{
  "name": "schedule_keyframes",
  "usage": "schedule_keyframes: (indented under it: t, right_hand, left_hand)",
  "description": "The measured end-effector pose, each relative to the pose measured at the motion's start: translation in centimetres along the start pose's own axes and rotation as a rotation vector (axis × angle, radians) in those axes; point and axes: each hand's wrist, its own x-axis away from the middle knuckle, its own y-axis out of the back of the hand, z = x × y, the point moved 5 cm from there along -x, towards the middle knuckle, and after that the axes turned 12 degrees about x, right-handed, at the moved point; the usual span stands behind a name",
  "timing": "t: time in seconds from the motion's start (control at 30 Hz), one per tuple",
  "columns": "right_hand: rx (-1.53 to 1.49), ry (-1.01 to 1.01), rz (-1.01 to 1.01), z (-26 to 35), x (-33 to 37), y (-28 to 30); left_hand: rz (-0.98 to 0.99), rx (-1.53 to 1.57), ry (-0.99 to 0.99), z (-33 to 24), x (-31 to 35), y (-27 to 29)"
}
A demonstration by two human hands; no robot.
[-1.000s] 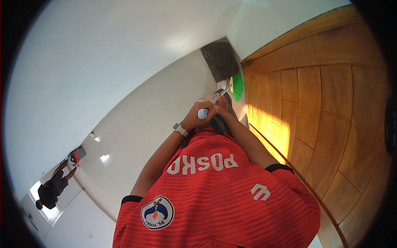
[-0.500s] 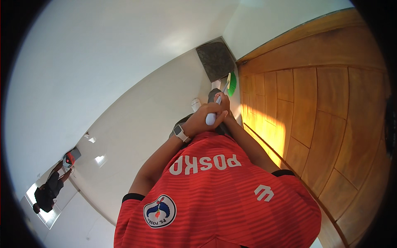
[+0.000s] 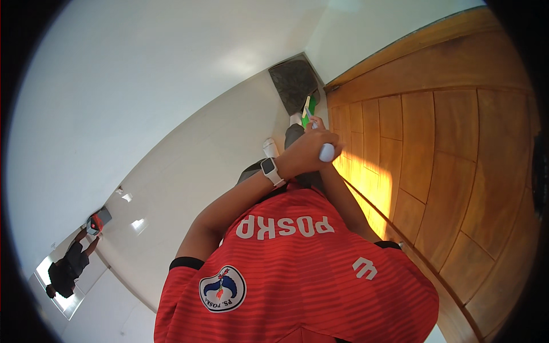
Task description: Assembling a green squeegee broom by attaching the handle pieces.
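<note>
My left hand (image 3: pixel 309 152), with a pale watch on its wrist, is closed around the upper end of a broom's (image 3: pixel 326 152) whitish handle. The rounded handle tip sticks out of the fist. Farther along the same handle my right hand (image 3: pixel 315 124) is wrapped, partly hidden behind the left. The broom's green bristles and cream-coloured head are down at floor level, beside my foot and at the near edge of a dark square mat (image 3: pixel 291 80). The lower handle is mostly covered by my hands.
A wooden door (image 3: pixel 417 148) stands close on my right, with sunlight on its lower part. A white wall (image 3: pixel 148 86) runs along the left above the pale tiled floor (image 3: pixel 194 166). Far left, another person (image 3: pixel 68 268) in dark clothes holds a red and grey object (image 3: pixel 97 222).
The broom head has swung left toward the dark mat, while the handle's tip has shifted right and slightly up. My left hand has moved right with it.
</note>
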Motion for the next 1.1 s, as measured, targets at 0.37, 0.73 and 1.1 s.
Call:
schedule_keyframes:
  t: [0.37, 0.73, 1.1]
  right_hand:
    - [0.199, 0.261, -0.326, -5.0, -2.3, 5.8]
    - [0.023, -0.100, -0.029, -3.9, -3.4, 7.3]
    - [0.082, -0.293, -0.102, -2.5, -0.7, 9.1]
  left_hand:
    - [0.487, 0.002, -0.055, 1.5, -2.3, -5.3]
    - [0.432, 0.023, -0.029, 1.1, -5.2, -9.5]
    - [0.453, 0.024, -0.027, -1.4, -5.4, -12.5]
